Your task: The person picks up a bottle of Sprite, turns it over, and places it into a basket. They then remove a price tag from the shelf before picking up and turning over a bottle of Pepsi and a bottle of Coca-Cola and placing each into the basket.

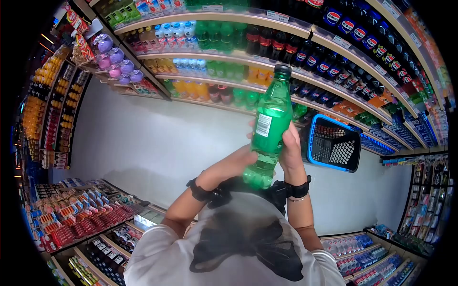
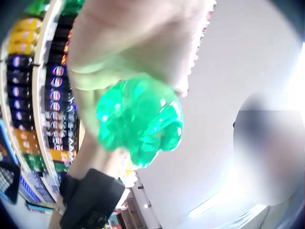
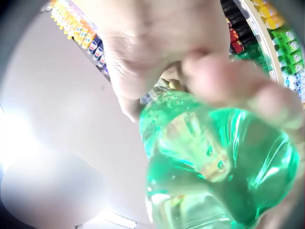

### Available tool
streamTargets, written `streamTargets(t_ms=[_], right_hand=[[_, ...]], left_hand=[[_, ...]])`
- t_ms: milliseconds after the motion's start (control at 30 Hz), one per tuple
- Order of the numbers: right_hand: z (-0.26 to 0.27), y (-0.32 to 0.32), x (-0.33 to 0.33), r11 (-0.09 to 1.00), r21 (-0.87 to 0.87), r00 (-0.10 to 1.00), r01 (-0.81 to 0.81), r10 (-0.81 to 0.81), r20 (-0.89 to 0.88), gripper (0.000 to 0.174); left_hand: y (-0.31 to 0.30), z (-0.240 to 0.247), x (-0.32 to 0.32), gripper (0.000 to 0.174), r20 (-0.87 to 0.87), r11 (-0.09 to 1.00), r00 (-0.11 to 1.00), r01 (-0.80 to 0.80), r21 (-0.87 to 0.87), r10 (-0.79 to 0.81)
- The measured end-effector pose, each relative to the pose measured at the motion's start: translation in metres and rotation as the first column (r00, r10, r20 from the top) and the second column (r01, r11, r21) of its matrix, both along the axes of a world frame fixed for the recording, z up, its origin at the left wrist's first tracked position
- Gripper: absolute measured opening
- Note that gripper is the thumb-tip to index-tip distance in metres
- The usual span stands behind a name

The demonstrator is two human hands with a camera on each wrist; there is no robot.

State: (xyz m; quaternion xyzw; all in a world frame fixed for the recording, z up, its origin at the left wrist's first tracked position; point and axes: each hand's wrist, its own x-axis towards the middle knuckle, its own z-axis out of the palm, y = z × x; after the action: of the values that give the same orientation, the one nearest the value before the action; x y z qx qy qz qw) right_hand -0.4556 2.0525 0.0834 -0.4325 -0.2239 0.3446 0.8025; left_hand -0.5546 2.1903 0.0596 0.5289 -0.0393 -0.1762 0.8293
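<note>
A green plastic soda bottle with a dark cap and a white barcode patch is held tilted in front of the chest, cap end up and away. My right hand grips its right side, thumb along the label. On the lower left side, my left hand holds the bottle near its base, slightly blurred. The lobed base of the bottle faces the left wrist camera, with the left hand curved round it. In the right wrist view, the right hand lies over the clear green bottle.
A black shopping basket with a blue rim stands on the pale floor at the right, close to drink shelves full of bottles. Packaged goods fill the lower-left shelves. More shelving stands at the far right.
</note>
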Motion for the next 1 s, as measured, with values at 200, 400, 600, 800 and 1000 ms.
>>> streamTargets(t_ms=[200,400,600,800,1000], right_hand=[[0.010,0.021,-0.018,0.950,-0.031,0.922,0.312,-0.295,0.249,0.063],[0.030,0.029,-0.025,0.931,-0.023,0.898,0.365,-0.345,0.273,0.064],[0.019,0.029,-0.021,0.994,0.060,0.994,0.090,-0.094,0.063,0.082],[0.011,0.030,-0.029,0.988,0.050,0.987,0.148,-0.151,0.056,0.087],[0.021,0.019,-0.028,0.957,-0.009,0.955,0.289,-0.288,0.073,0.062]], left_hand=[[0.030,0.015,-0.014,0.069,0.089,0.990,0.989,-0.127,0.057,0.121],[0.029,0.046,-0.008,0.072,0.274,0.944,0.931,-0.292,0.156,0.242],[0.027,0.044,-0.015,0.082,0.052,0.984,0.990,-0.125,-0.126,0.132],[0.033,0.030,-0.014,0.066,0.030,0.973,0.998,0.056,-0.224,-0.051],[0.046,0.034,-0.008,0.090,0.166,0.966,0.962,-0.236,0.102,0.218]])
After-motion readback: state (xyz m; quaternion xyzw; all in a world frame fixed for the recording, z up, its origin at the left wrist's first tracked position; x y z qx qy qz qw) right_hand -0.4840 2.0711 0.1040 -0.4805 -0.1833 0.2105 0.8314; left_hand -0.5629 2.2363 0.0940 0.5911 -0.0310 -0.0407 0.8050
